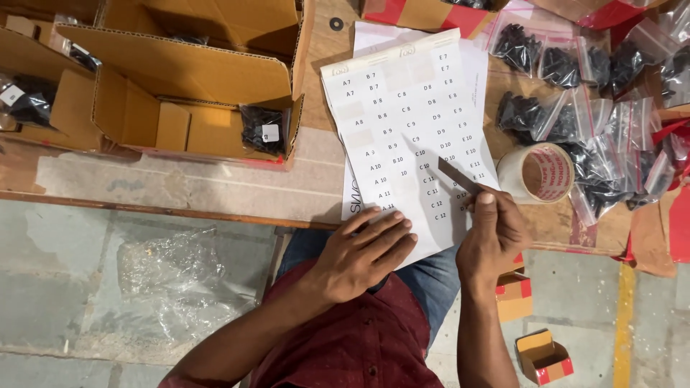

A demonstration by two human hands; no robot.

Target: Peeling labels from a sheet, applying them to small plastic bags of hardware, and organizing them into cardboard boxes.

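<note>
Two hands work a label sheet (410, 136): left hand (363, 251) flat (steadying it), right hand (492, 233) pinching a blade (458, 176).

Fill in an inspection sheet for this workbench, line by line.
Surface: wooden bench, worn, crowded.
Job's things: label sheet, several labels gone; thin blade on it.
Clutter: open cartons, bagged black parts, tape roll.
Hands: left hand flat on the sheet's lower edge; right hand grips the blade.
Cables: nothing seen.
Surroundings: tiled floor, crumpled plastic, small boxes.
</note>
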